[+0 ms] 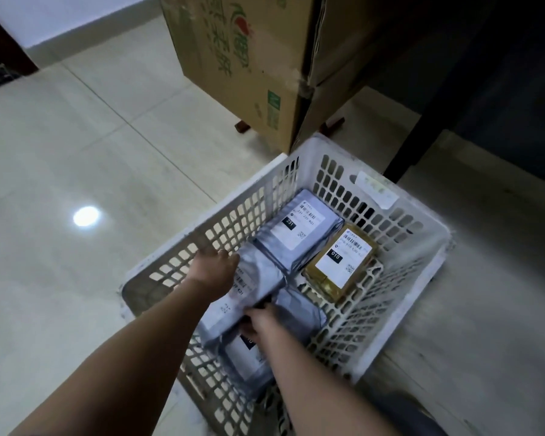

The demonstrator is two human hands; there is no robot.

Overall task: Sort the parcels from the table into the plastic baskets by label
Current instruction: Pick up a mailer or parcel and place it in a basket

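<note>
A white plastic basket stands on the floor, with a paper tag on its far rim. Inside lie a grey parcel labelled 231 at the back, a brown parcel labelled 010 to its right, and other grey parcels underneath. Both my hands hold one grey parcel inside the basket. My left hand grips its far left end. My right hand grips its near right edge. Its label is partly hidden by my left hand.
Tall cardboard boxes stand right behind the basket on small wooden feet. A dark table leg rises at the right. Pale glossy floor tiles spread to the left.
</note>
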